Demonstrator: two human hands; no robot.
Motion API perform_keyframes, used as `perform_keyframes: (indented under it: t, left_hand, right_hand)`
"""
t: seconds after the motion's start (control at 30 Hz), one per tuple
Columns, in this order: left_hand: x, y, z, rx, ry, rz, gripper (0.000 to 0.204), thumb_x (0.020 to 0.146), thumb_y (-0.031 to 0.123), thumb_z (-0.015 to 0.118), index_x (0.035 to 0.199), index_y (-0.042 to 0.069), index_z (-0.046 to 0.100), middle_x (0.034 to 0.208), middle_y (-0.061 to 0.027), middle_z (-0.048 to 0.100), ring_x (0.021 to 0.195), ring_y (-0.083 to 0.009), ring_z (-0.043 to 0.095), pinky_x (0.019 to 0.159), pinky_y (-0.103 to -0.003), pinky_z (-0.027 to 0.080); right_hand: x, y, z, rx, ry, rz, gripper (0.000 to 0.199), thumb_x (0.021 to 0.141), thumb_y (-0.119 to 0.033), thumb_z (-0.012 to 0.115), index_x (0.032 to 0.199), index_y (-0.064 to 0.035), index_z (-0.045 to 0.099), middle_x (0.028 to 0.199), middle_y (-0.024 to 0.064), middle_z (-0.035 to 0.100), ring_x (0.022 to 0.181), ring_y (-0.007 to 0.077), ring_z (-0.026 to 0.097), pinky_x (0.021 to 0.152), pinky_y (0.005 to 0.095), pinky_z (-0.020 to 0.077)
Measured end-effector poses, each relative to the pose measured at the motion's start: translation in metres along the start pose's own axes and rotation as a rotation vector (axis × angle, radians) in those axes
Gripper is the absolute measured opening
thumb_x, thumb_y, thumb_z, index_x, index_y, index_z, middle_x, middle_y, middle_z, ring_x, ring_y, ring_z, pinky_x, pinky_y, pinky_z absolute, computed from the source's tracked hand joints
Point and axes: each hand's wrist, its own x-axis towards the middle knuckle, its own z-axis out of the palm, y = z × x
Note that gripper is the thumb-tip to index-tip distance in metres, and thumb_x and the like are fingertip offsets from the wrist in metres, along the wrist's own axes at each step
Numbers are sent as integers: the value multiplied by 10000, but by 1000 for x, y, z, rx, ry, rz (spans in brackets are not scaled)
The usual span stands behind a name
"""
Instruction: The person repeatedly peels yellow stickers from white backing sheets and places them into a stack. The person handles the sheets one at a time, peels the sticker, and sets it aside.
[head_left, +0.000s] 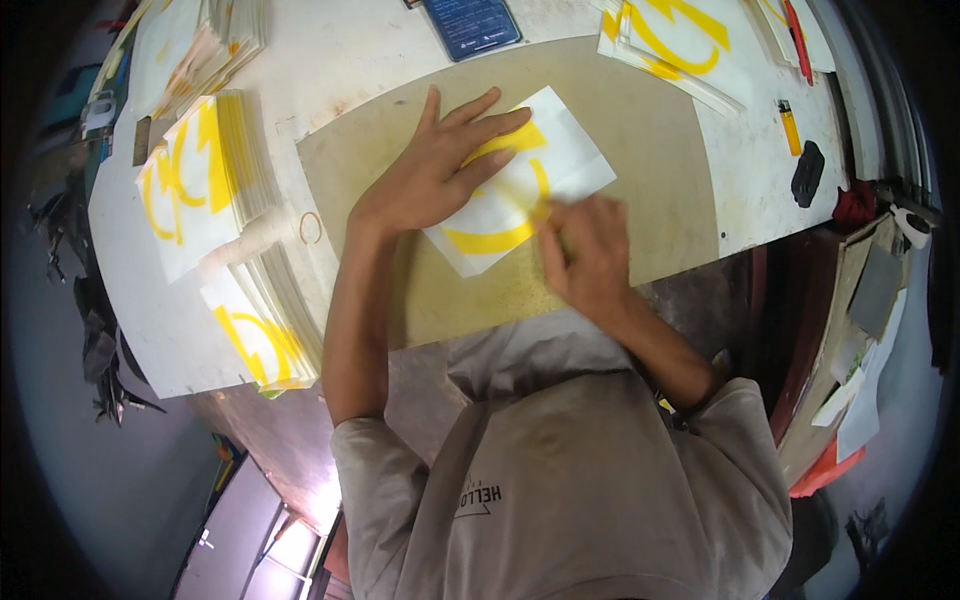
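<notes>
A white sheet with bold yellow shapes [568, 150] lies turned at an angle on a tan cutting mat [640, 130]. My left hand [440, 165] presses flat on the sheet's upper left part, fingers spread. Over the sheet's lower right edge, my right hand [592, 250] is curled closed and smeared by motion. Whatever its fingers grip is too blurred to make out. Part of the yellow print is hidden under my left hand.
Stacks of yellow-printed sheets [195, 170] line the left side of the white table [330, 60]; more sheets [670, 45] lie at the far right. A phone [470, 25] rests at the far edge. Rightward are a red pen [798, 42], a yellow lighter [789, 130] and a black object [807, 175].
</notes>
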Motion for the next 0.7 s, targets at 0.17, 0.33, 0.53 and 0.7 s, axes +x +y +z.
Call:
perform_keyframes:
  t: [0.17, 0.33, 0.53, 0.7]
  left_hand:
    - [-26, 14, 22, 447, 104, 22, 561, 940, 234, 667, 1478, 168, 523, 1537, -77, 490, 1507, -337, 307, 1219, -676, 106]
    - [-69, 55, 53, 542, 249, -251, 610, 883, 406, 740, 1410, 142, 582, 1480, -173, 489, 1429, -379, 389, 1196, -668, 161]
    - [-73, 59, 91, 409, 455, -126, 586, 853, 404, 791, 1313, 76, 631, 1452, -211, 494, 1329, -396, 505, 1138, -627, 329]
    - [-73, 54, 86, 357, 378, -139, 625, 852, 408, 781, 1388, 138, 610, 1537, -226, 420, 1417, -406, 419, 1182, -623, 257]
  right_hand:
    - [-43, -15, -35, 164, -221, -152, 212, 763, -16, 714, 975, -24, 704, 915, 85, 704, 818, 274, 597, 792, 432, 443]
    - [-71, 7, -85, 16, -331, -276, 219, 741, -106, 720, 957, -70, 715, 954, 43, 680, 930, 248, 614, 885, 478, 448]
    - [-81, 4, -77, -49, -347, -289, 287, 697, -98, 718, 983, -80, 713, 1015, 39, 640, 1001, 244, 602, 909, 505, 429]
    - [-44, 14, -77, -26, -384, -234, 346, 699, -79, 732, 1045, -84, 717, 989, 38, 624, 963, 239, 593, 924, 505, 410]
